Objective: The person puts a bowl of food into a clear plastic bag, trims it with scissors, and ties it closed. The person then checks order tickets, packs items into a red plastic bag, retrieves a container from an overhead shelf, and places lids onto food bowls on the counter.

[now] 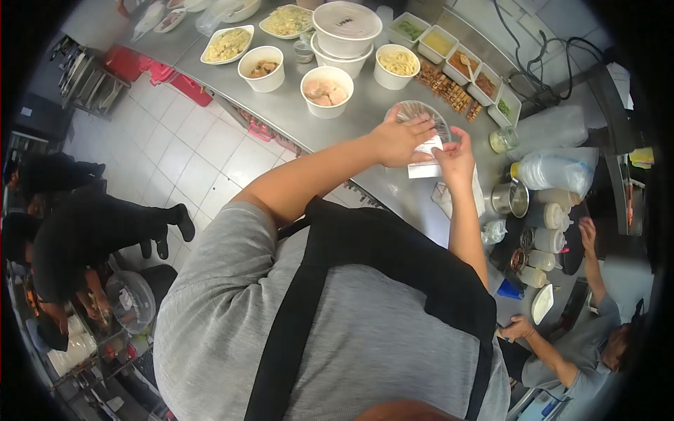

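A round clear plastic-covered bowl [440, 121] sits on the steel counter, partly hidden by my hands. My left hand [404, 142] lies over its top with the fingers stretched out. At the near right side of the bowl, my right hand [456, 160] pinches a white printed paper slip [423, 167], which hangs at the bowl's near edge beside my left hand. The bowl's contents are too hidden to name. Close behind stand a white bowl of pale pink pieces [327, 92] and a white bowl of noodles [397, 67].
Stacked white tubs [347, 31] and oval plates of food [228, 45] stand farther back. Skewers [446, 88] lie beside topping trays [463, 64]. Squeeze bottles [551, 240] and a metal pot [510, 198] are at right. One co-worker [579, 361] stands right, others at left.
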Available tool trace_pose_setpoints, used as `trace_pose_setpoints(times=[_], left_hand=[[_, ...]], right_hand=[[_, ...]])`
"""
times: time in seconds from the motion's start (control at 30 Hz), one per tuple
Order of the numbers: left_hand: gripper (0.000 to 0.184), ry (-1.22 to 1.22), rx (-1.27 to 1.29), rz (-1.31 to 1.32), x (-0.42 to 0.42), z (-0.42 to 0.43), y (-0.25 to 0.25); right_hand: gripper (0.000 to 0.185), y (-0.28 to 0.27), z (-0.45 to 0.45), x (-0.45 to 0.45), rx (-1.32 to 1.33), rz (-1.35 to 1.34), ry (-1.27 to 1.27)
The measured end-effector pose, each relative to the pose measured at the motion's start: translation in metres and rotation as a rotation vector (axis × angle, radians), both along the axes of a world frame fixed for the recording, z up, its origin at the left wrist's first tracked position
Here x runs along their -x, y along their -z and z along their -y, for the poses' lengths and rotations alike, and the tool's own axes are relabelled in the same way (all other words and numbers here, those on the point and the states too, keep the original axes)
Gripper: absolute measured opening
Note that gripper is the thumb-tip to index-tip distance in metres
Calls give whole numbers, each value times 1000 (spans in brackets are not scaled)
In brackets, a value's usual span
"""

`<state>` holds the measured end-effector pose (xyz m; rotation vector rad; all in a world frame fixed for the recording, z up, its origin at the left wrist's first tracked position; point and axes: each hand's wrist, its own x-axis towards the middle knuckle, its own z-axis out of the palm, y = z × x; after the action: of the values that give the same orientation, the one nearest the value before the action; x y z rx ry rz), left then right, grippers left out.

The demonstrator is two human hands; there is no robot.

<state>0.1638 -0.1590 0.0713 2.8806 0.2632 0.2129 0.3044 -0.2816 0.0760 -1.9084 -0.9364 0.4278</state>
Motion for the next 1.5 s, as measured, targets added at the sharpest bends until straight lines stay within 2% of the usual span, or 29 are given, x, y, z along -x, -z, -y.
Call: trace_pose_setpoints(times=[0.03, 0.07, 0.17, 0.23, 0.27, 0.3, 0.33, 0.37, 0.4, 0.5, 0.63, 0.73, 0.8, 0.87, 0.93, 1.03, 1.13, 1.2, 1.27, 1.33, 1.4, 1.5], left_hand=[[69, 7, 55, -9, 3, -1, -4], [68, 29, 106, 89, 10, -3, -7], [72, -46, 121, 479, 41, -17, -25], [79, -240, 100, 673, 65, -58, 2], [79, -602, 538, 686, 86, -55, -7], [72, -508, 370, 939, 111, -79, -15], [64, -583, 366, 1069, 132, -88, -19], [59, -777, 196, 1003, 160, -106, -8], [54, -904, 277, 1060, 177, -109, -13], [52, -931, 215, 1027, 221, -121, 4], [51, -954, 198, 1031, 241, -131, 4], [49, -941, 138, 1076, 234, -149, -17], [51, -799, 161, 932, 220, -174, -36], [55, -561, 107, 557, 194, -215, -49], [57, -400, 1, 299, 159, -241, -57], [63, -434, -12, -101, 108, -290, -33], [67, -365, -140, -222, 84, -313, -5], [68, -384, -140, -202, 80, -322, 8], [66, -355, -109, -340, 79, -321, -9], [59, -318, -103, -180, 90, -340, -7], [51, -375, -21, -135, 104, -327, -48], [46, -440, -115, 151, 132, -303, -84]], right_hand=[[57, 0, 1, 2, 22, 48, 7], [56, 0, 4, 5, 46, 97, 13], [47, -3, 21, 11, -209, -74, 70], [41, -2, 41, 9, -333, -167, 150], [38, -1, 55, 7, -395, -208, 202], [37, 3, 70, 3, -387, -228, 253], [36, 10, 84, 0, -380, -248, 302], [36, 18, 96, 0, -376, -268, 349], [36, 25, 105, 2, -383, -302, 387], [33, 50, 121, 12, -373, -377, 490], [32, 45, 106, 26, -378, -218, 530], [31, 23, 89, 32, -418, -147, 461], [29, 11, 83, 35, -452, -93, 428], [29, 0, 75, 41, -484, -130, 430], [29, -7, 71, 49, -511, -147, 428], [30, -9, 71, 59, -514, -68, 401], [30, -11, 79, 71, -502, -25, 445], [29, -7, 88, 77, -475, -43, 494], [29, -5, 97, 86, -451, -76, 549], [28, -1, 110, 91, -433, -47, 601], [25, 1, 120, 97, -364, -13, 707], [22, 13, 126, 99, -299, 55, 661]])
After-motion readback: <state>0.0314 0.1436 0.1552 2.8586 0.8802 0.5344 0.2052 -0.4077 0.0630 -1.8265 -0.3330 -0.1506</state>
